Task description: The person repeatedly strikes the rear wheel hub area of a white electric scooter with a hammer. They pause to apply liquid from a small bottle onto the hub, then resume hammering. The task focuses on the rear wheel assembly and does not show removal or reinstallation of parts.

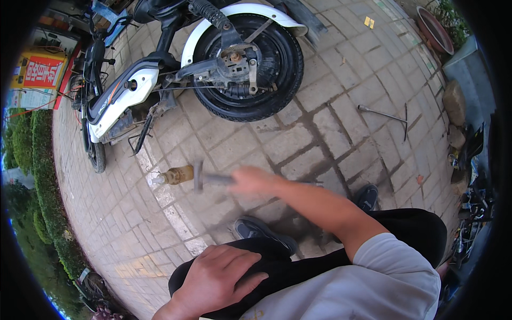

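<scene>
My right hand (256, 181) is closed round the handle of a hammer (217, 179), smeared by motion. Its head points left, beside a clear bottle of yellowish-brown liquid (180, 175) with a whitish top. Whether the head touches the bottle I cannot tell. My left hand (216, 280) lies on my left knee, holding nothing, fingers stretched over the black trousers. Beyond my hands a white and black electric scooter (128, 90) shows the hub and brake side of its rear wheel (248, 66).
Grey paving bricks (330, 128) cover the ground. A T-handled wrench (384, 113) lies to the right. Small yellow pieces (369, 22) are farther off. Stones (454, 104) and a reddish basin (434, 31) line the right edge; a hedge (45, 154) runs along the left. My shoes (261, 232) are close below the hammer.
</scene>
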Motion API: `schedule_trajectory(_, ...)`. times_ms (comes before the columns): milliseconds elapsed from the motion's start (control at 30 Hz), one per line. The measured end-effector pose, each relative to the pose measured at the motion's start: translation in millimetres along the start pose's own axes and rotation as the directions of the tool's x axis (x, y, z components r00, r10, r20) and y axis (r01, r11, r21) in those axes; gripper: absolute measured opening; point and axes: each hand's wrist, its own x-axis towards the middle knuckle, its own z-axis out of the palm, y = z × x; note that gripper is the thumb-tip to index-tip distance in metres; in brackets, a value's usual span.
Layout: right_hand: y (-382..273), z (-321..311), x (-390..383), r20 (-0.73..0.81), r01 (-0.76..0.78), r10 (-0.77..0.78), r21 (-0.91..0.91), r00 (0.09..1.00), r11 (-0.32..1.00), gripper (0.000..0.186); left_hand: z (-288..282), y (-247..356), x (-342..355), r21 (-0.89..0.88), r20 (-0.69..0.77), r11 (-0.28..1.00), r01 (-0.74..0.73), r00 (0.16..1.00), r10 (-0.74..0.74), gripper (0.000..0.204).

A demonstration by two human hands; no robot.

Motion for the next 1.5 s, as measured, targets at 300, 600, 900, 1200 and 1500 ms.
schedule_trajectory(300, 44.1, -4.6, -6.3, -0.51, -0.075, 0.197, 0.249, 0.837, 0.966, 0.046, -0.4, -4.3, 4.0, -0.022, 0.014, 0.998, -0.052, 0.999, 0.052, 0.029)
schedule_trajectory(600, 87.4, -62.2, -41.2, -0.59, -0.033, 0.411, 0.545, 0.695, 0.838, 0.04, -3.4, -6.9, 1.9, -0.007, 0.012, 0.999, -0.033, 0.999, 0.033, 0.029)
schedule_trajectory(900, 86.6, -124.7, -65.0, -0.611, 0.627, 0.783, 0.657, 0.116, 0.419, 0.022, -5.5, -6.9, -7.7, -0.037, -0.016, 0.999, -0.036, 0.999, 0.035, 0.029)
schedule_trajectory(1200, 46.3, 79.7, 1.7, -0.062, -0.09, 0.084, -0.104, 0.995, 0.991, 0.038, -2.7, 0.5, -1.7, -0.047, -0.043, 0.999, -0.007, 0.999, 0.005, 0.029)
schedule_trajectory(1500, 80.2, -41.5, -16.8, -0.54, -0.064, 0.417, 0.554, 0.731, 0.83, 0.037, -2.9, 2.7, -10.2, -0.071, -0.073, 0.996, 0.061, 0.995, -0.067, 0.029)
